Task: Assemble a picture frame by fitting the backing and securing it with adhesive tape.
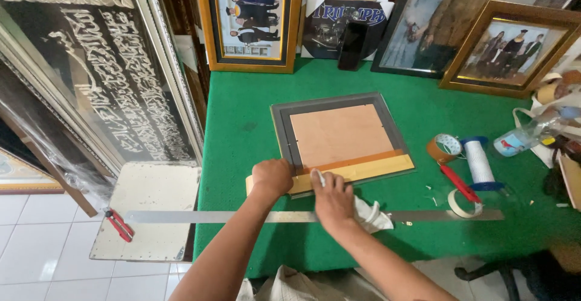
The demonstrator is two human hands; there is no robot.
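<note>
A long steel ruler (315,216) is laid across the near edge of the green table (242,119), its left end overhanging a white board (145,210) on which a red cutter (120,224) rests. The right hand (331,199) is placed over the ruler, closed on a thin white tool, with a white cloth (370,214) beneath it. The left hand (272,177) is closed in a fist on the left end of a tan strip (357,171) laid along the near edge of a grey frame (339,134), which lies face down at table centre. Open felt is left on both sides of the frame. Tape rolls (445,146) and a red-handled tool (460,183) are set well to the right. Framed pictures (251,19) are leaned along the far edge.
</note>
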